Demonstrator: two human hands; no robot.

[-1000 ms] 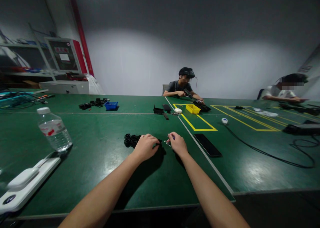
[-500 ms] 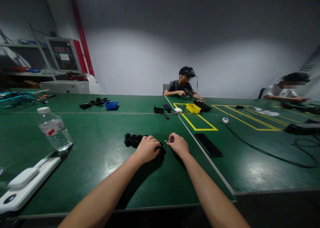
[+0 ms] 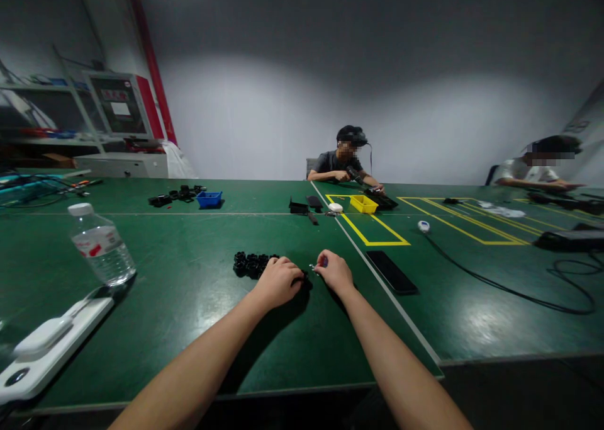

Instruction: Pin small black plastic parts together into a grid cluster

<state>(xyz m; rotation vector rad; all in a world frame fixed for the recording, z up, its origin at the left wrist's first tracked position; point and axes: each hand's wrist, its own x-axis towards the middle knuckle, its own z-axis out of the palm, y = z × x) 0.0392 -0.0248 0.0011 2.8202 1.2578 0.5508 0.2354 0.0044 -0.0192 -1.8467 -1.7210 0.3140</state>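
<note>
Several black round parts (image 3: 249,264) stand in a tight cluster on the green table (image 3: 198,329). My left hand (image 3: 279,281) rests just right of them, its fingers curled down around a small black part that they mostly hide. Close by on the right, my right hand (image 3: 334,271) is closed in a pinch on a small shiny metal piece (image 3: 312,267), whose tip points left toward my left fingertips. A narrow gap lies between the two hands. The exact kind of the black part and of the metal piece is too small to tell.
A dark phone (image 3: 391,271) lies right of my right hand. Farther off are a blue bin (image 3: 209,199), a yellow bin (image 3: 363,204) and a white-headed cable (image 3: 423,226). A water bottle (image 3: 101,244) stands left by a white device (image 3: 56,342). Two people sit across.
Both hands keep nearly the same pose. The whole view has shifted very slightly, and the metal piece at my right fingertips has barely moved.
</note>
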